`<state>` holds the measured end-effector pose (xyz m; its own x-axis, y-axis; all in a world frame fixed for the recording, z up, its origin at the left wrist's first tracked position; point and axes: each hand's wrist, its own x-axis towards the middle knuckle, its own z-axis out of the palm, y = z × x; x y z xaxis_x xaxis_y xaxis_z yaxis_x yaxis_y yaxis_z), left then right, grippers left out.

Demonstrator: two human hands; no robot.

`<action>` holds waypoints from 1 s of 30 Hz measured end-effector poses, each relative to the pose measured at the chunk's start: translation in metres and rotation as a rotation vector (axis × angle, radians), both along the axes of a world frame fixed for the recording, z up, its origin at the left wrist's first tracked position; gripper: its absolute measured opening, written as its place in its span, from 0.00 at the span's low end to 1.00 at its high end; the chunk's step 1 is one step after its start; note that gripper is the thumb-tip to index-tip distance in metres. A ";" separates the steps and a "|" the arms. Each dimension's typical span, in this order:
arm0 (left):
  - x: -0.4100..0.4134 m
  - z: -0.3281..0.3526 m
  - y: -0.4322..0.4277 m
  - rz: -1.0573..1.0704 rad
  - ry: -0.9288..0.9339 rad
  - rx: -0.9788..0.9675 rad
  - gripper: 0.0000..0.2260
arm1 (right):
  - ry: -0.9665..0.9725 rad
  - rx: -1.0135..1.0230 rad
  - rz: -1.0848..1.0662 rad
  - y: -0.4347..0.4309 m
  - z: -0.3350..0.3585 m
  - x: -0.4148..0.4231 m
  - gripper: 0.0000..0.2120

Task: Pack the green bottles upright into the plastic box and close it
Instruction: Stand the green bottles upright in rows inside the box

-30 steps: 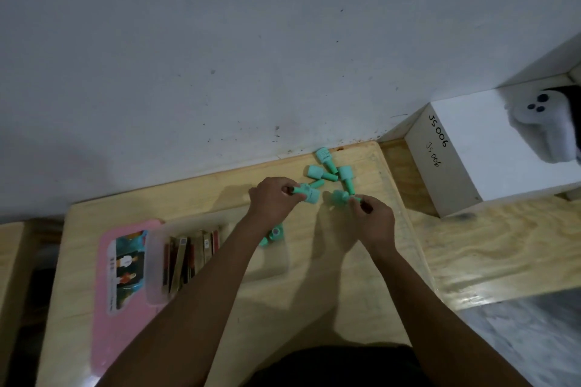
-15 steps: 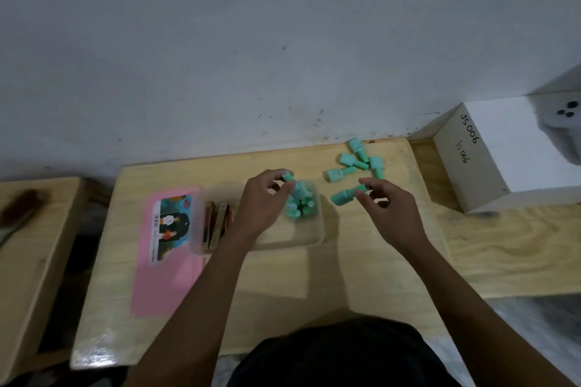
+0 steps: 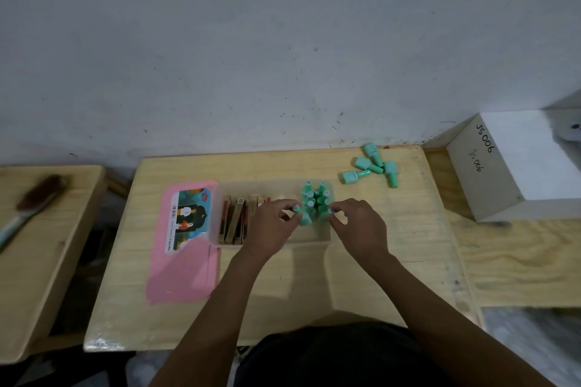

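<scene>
A clear plastic box (image 3: 217, 214) stands on the wooden table (image 3: 393, 229), its pink lid (image 3: 182, 270) lying flat to its left. Several green bottles (image 3: 314, 196) stand upright in the box's right end. My left hand (image 3: 273, 223) is shut on one upright green bottle (image 3: 303, 217) at the front of that group. My right hand (image 3: 358, 226) pinches the cap of another upright bottle (image 3: 325, 214) beside it. Several more green bottles (image 3: 371, 168) lie loose on the table's far right corner.
Brown and red flat packets (image 3: 237, 220) fill the box's left half. A white carton marked JS006 (image 3: 518, 163) sits to the right on a plywood surface (image 3: 518, 261). A brush (image 3: 31, 201) lies on a second table at left. A grey wall rises behind.
Both hands have brought their bottles from the loose pile into the box; the bottles now stand upright in its right end. The camera has tilted down.
</scene>
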<state>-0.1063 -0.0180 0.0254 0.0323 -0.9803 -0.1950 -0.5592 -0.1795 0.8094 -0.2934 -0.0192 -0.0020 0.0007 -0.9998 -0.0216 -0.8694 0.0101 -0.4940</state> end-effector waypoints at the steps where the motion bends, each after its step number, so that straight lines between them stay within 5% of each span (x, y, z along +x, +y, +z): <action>1: -0.001 -0.004 0.000 -0.006 -0.016 0.011 0.11 | 0.024 -0.014 0.011 -0.001 -0.003 0.001 0.09; 10: -0.013 -0.036 -0.007 -0.061 -0.130 0.035 0.13 | 0.179 0.024 0.028 -0.005 -0.012 0.006 0.11; 30: -0.031 -0.067 -0.015 -0.050 -0.072 -0.061 0.10 | 0.127 0.017 -0.030 -0.004 -0.021 0.008 0.11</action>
